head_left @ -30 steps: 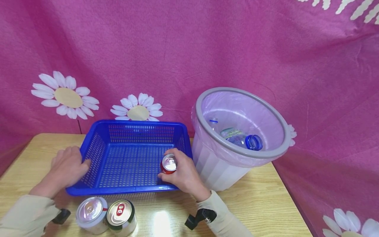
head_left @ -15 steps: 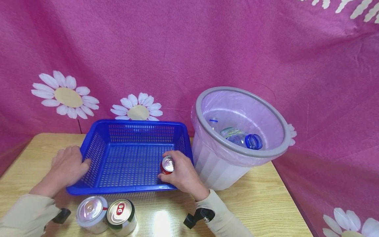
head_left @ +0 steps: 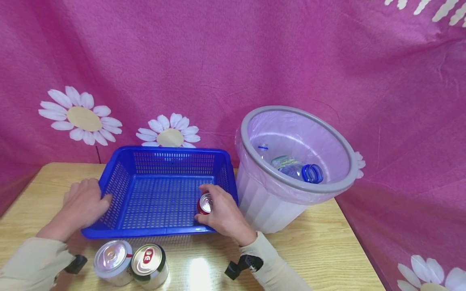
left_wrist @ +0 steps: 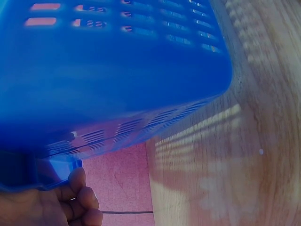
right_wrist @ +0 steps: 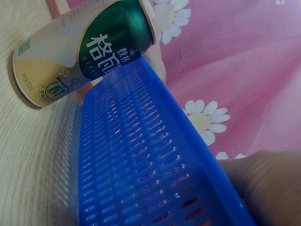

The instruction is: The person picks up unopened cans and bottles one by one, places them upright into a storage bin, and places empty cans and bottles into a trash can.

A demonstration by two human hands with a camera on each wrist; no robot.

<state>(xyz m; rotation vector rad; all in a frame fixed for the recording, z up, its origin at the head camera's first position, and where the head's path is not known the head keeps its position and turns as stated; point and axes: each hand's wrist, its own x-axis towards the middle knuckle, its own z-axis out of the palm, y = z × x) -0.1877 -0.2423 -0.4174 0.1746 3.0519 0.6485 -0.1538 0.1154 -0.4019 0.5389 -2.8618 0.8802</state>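
Note:
A blue plastic basket point(head_left: 164, 231) with slotted walls stands on the table. My left hand point(head_left: 84, 204) grips its left rim, thumb on the inner side; in the left wrist view the fingers point(left_wrist: 87, 195) curl beside the rim. Inside the basket's right front part, my right hand point(head_left: 226, 211) holds a small red drink can point(head_left: 206, 203) upright between thumb and fingers. Whether the can touches the basket floor is hidden. In front of the basket stand a white can point(head_left: 112, 258) and a green-and-cream can point(head_left: 148, 264), side by side.
A white bin point(head_left: 265, 210) with a grey rim and clear liner stands close to the basket's right side. Plastic bottles point(head_left: 291, 167) lie inside it. A pink flowered cloth point(head_left: 218, 72) hangs behind the wooden table point(head_left: 309, 246).
My right hand and the red can have shifted very slightly left and down in the basket. The left hand keeps its place on the rim.

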